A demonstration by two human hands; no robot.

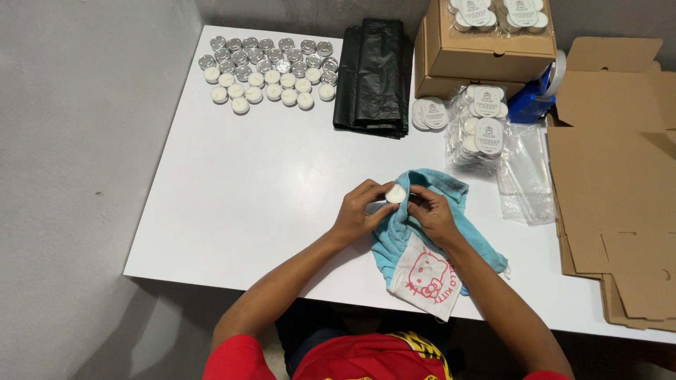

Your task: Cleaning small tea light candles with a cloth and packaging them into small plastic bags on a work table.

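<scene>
While hands (398, 207) pinch tealight (396, 193), left table (232, 183) open.

Even, soft overhead light leaves the glossy white rectangular table (246, 183) bright, nearly washed out toward ten o'clock. A dim shadow pools beneath its near edge at seven o'clock. The focus is sharp throughout, and straight edges bow slightly near the corners.

— Packages around the brown cardboard box (486, 53) at the table's far edge?
— On top of it, clear packs of tealights with round white labels (496, 14). Just in front, more such packs (481, 130), stacked. Left of those, a loose pile of round white labels (429, 112).
— Anything else?
— Right of the box, flattened brown cartons (612, 190); between, empty clear bags (524, 176). Left, folded black bags (373, 74).
</scene>
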